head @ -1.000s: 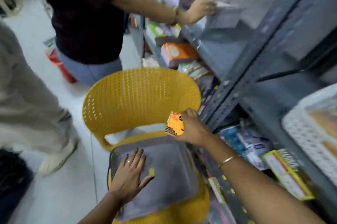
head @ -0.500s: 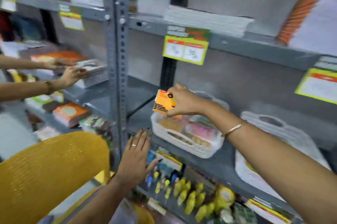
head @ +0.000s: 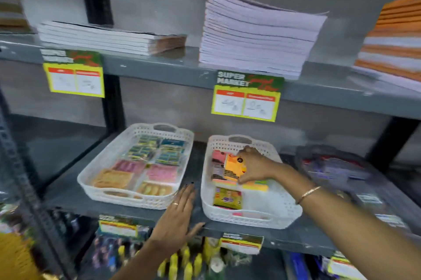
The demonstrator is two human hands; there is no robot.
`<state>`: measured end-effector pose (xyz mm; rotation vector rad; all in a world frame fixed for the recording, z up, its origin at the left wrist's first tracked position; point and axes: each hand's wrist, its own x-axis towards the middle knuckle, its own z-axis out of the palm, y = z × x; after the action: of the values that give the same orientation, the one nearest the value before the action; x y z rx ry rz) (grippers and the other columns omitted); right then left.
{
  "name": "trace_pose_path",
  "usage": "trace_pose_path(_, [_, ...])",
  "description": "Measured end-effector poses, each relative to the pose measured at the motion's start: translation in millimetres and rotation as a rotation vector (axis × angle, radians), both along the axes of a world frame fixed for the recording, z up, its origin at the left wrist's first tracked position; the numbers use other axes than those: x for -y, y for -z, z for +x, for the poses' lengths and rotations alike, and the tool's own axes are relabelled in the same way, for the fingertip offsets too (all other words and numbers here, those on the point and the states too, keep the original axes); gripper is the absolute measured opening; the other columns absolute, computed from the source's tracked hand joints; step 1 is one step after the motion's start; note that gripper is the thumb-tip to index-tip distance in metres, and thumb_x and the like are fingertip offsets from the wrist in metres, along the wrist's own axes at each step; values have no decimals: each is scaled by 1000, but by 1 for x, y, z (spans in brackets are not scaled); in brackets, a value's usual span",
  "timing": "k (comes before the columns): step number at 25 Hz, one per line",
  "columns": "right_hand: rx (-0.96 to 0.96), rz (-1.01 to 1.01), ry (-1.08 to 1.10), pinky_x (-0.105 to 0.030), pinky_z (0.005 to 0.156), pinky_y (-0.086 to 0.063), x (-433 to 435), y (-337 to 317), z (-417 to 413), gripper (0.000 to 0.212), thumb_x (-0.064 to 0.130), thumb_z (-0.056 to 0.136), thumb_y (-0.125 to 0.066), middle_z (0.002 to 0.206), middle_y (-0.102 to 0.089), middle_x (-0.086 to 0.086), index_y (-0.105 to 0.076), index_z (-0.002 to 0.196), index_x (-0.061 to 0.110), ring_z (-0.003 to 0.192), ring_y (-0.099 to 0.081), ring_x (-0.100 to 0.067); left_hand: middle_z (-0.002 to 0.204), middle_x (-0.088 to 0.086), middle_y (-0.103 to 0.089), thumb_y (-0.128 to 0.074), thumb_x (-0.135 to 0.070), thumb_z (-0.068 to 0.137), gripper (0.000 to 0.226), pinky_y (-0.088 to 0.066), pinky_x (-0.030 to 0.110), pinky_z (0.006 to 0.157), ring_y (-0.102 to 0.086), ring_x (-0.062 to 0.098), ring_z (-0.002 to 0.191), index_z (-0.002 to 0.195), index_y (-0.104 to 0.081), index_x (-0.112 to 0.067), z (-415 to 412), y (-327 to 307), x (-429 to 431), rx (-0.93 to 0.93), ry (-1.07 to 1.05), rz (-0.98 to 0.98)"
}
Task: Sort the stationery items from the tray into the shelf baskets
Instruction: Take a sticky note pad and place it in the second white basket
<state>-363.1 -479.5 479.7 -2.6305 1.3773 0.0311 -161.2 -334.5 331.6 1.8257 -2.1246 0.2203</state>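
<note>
Two white baskets (head: 145, 200) (head: 282, 218), two hands (head: 176, 216) (head: 255, 167), four notebook stacks (head: 109, 37) (head: 257, 33) (head: 394, 52) (head: 11, 8) on the shelf (head: 159, 67) above.

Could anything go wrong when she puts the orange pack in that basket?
1. The right hand holds the orange pack over packs standing crowded at the back of the right basket; pushing it in might knock them over.
2. That basket sits near the shelf front edge, so a hard push might nudge it forward.
3. The left hand lies flat on the shelf, not steadying the basket.
</note>
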Motion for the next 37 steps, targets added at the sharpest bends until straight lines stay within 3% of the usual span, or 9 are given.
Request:
trace_pose_path(3, [-71, 99, 68, -34, 112, -27, 1, 32, -40, 80, 30, 73, -72, 150, -20, -22, -31, 136, 2, 142, -14, -34, 125, 9, -60, -7, -63, 91, 79, -42, 27, 94, -56, 22, 114, 127, -47, -5, -4, 19, 11, -69, -15, 142])
trace_pose_path(5, [-120, 142, 107, -37, 113, -28, 2, 50, -56, 81, 31, 74, -71, 152, -18, -21, -30, 136, 2, 142, -14, -33, 121, 7, -62, -6, -65, 90, 83, -53, 35, 83, -59, 22, 110, 121, -59, -8, -5, 25, 18, -13, -39, 162])
trace_pose_path(12, [-210, 199, 150, -34, 102, -36, 6, 83, -73, 69, 31, 79, -66, 136, -33, -18, -33, 134, 4, 126, -35, -31, 124, 6, -59, -12, -69, 89, 81, -47, 41, 93, -56, 23, 112, 124, -56, -11, -3, 29, 23, 45, -34, 190])
trace_pose_path(26, [-262, 218, 142, -36, 104, -36, 3, 87, -76, 69, 30, 82, -65, 138, -32, -18, -30, 136, 7, 124, -35, -31, 129, 8, -56, -12, -69, 87, 82, -42, 43, 97, -53, 25, 116, 127, -53, -10, -3, 29, 22, 49, -25, 199])
trace_pose_path(29, [-261, 244, 147, -37, 110, -29, 1, 82, -74, 80, 30, 82, -65, 145, -25, -18, -19, 143, 7, 133, -27, -32, 128, 8, -57, -17, -69, 87, 79, -43, 43, 97, -53, 25, 116, 126, -53, -10, -3, 31, 23, 67, -18, 168])
trace_pose_path(32, [-83, 185, 108, -38, 112, -29, -1, 63, -62, 79, 31, 80, -67, 147, -29, -16, -24, 144, 14, 136, -26, -31, 132, 9, -54, -19, -69, 87, 79, -39, 43, 100, -50, 26, 120, 129, -51, -10, -3, 30, 24, 69, 0, 154])
trace_pose_path(37, [316, -139, -119, -38, 99, -42, -28, 16, 19, 44, 22, 86, -59, 129, -49, -7, -48, 128, 16, 123, -46, -24, 134, 11, -51, -29, -52, 89, 61, -38, 42, 102, -45, 27, 125, 129, -48, -10, -1, 25, 2, 59, 20, 40])
